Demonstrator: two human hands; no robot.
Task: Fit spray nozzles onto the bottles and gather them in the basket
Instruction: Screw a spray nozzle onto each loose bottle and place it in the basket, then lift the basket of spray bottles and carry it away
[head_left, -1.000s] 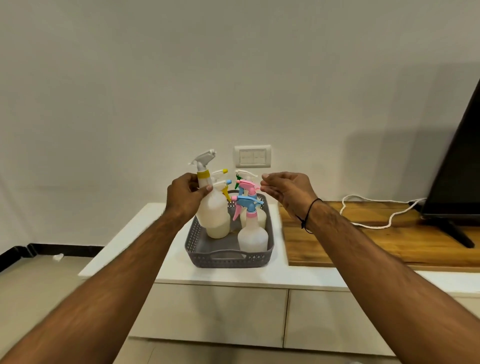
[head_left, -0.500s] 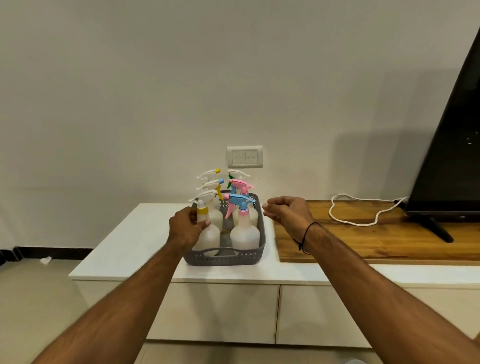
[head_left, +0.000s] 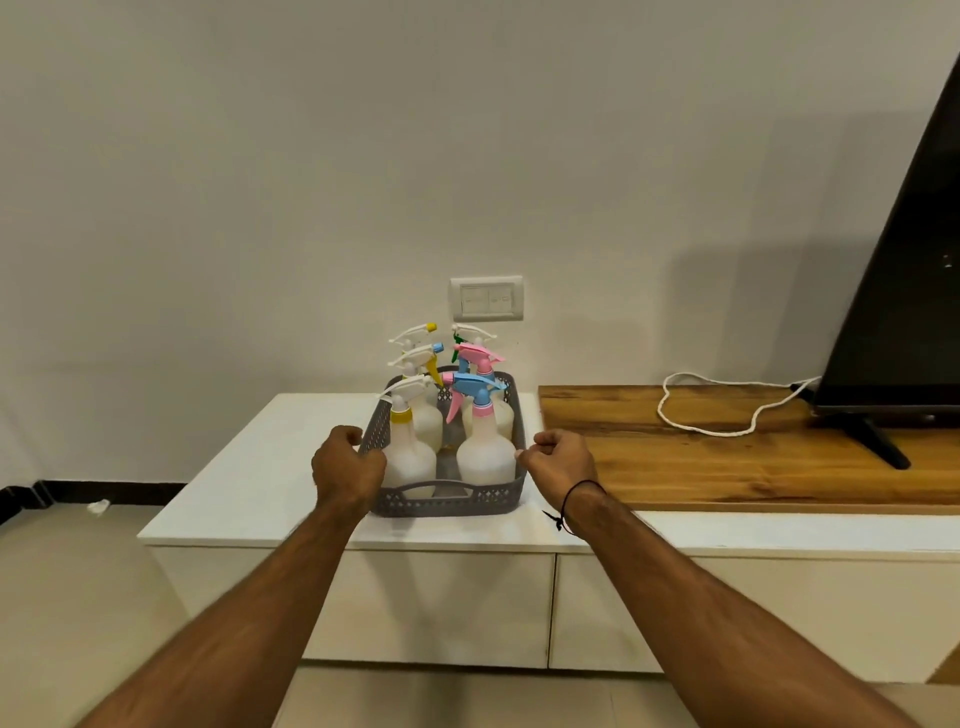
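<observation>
A grey lattice basket (head_left: 447, 502) stands on the white cabinet top and holds several translucent bottles, each with a spray nozzle on it. At the front left is a bottle with a yellow collar and white nozzle (head_left: 409, 457). At the front right is one with a blue nozzle and pink collar (head_left: 485, 453). A pink nozzle (head_left: 479, 357) and white nozzles with yellow, blue and green tips rise behind them. My left hand (head_left: 347, 467) curls against the basket's left rim. My right hand (head_left: 560, 460) pinches the right rim with its fingertips.
The white cabinet (head_left: 244, 467) has drawers below. To the right lie a wooden top (head_left: 727, 467), a looped white cable (head_left: 727, 415) and a black TV (head_left: 909, 286) on its stand. A wall switch (head_left: 487, 306) sits behind the basket.
My left hand lowered the yellow-collared bottle into the basket's front left, let it go and dropped to the left rim. My right hand came down to the right rim.
</observation>
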